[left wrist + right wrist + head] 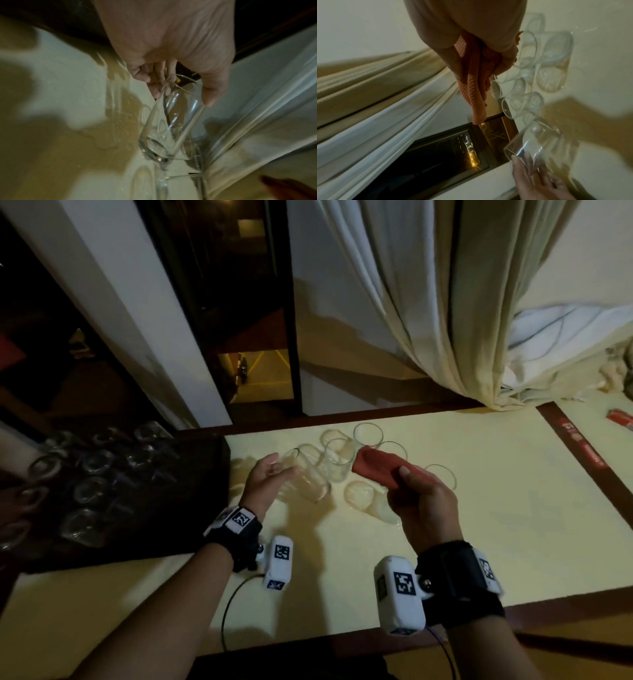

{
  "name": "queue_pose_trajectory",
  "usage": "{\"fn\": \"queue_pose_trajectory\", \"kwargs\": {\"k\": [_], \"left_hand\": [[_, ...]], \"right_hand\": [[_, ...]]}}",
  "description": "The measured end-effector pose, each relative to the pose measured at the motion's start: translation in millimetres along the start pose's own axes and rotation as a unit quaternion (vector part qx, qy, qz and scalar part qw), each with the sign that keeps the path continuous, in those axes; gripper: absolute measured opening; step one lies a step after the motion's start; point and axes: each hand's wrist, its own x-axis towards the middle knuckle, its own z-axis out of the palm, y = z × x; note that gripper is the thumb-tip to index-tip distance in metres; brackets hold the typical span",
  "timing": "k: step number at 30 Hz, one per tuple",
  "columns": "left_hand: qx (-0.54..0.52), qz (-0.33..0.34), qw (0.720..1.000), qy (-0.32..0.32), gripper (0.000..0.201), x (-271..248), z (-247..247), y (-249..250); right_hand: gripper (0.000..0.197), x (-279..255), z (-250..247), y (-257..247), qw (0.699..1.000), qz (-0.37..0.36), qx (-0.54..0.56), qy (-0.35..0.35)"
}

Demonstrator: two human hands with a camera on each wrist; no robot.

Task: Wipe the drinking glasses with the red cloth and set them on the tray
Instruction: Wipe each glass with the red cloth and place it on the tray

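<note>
Your right hand [423, 505] grips the red cloth [378, 469] just right of the tilted glass [305, 477] your left hand [265, 479] holds, mouth away from you.

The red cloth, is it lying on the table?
No, the right hand grips the red cloth above the table.

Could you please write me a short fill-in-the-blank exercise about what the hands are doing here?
1. The left hand holds a ____.
2. The right hand grips the ____ cloth.
3. The dark tray with glasses on it lies to the ____ of the left hand.
4. The loose glasses stand on a pale ____.

Missing words: glass; red; left; table
</note>
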Motion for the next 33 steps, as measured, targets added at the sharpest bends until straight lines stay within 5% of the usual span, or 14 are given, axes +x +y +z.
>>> {"fn": "queue_pose_trajectory", "kwargs": {"k": [6, 9, 15, 21, 26, 30, 33], "left_hand": [[-0.247, -0.078, 0.966, -0.012, 0.022, -41.0, -12.7, 11.7], [-0.323, -0.117, 0.939, -0.03, 0.029, -51.5, -16.9, 19.9], [-0.34, -0.1, 0.934, -0.055, 0.023, -63.3, -33.4, 25.2], [-0.294, -0.056, 0.952, -0.072, 0.05, -74.2, -48.1, 39.6], [-0.247, -0.039, 0.963, -0.101, 0.033, -82.5, -48.3, 48.4], [-0.235, -0.055, 0.965, -0.105, 0.028, -86.3, -52.9, 52.6], [-0.237, -0.066, 0.965, -0.087, 0.029, -85.8, -55.0, 52.3]], "right_hand": [[0.038, -10.4, 47.4, 25.6, 0.999, 0.025, -0.027, -0.03], [0.012, -21.5, 64.9, 35.8, 0.996, 0.037, -0.043, -0.074], [0.032, -41.0, 84.3, 48.4, 0.951, 0.022, -0.204, -0.232], [0.07, -44.4, 95.0, 48.1, 0.923, 0.024, -0.24, -0.299], [0.064, -48.5, 101.5, 52.3, 0.908, 0.015, -0.263, -0.327], [0.028, -45.4, 100.9, 56.1, 0.933, 0.034, -0.211, -0.291], [0.024, -45.2, 99.1, 57.0, 0.946, 0.046, -0.16, -0.28]]}}
